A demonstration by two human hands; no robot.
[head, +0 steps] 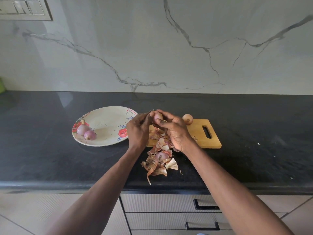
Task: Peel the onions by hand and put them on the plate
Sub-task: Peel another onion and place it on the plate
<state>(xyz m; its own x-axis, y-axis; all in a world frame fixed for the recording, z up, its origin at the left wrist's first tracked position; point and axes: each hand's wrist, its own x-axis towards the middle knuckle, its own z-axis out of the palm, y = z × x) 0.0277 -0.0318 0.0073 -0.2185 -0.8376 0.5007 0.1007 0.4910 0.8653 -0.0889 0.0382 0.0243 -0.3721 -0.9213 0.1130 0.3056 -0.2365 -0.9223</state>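
1. Pinkish, partly peeled small onion [158,116] sits at frame centre, gripped between both hands above the pale wooden cutting board [199,133].
2. Left hand [138,129] curls round its left side; right hand [174,131] pinches it, thumb apparently on loose skin.
3. Papery brown-pink peelings [160,160] lie just below.
4. Two peeled purple onions [86,132] rest on the floral white plate [108,122], centre-left.
5. One unpeeled tan onion [187,119] sits at the board's upper edge.

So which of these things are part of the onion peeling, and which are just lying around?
Part of the job:
- onion in both hands
- left hand, right hand
- plate with two peeled onions
- unpeeled onion

Lying about:
- cutting board
- loose skins
- drawers
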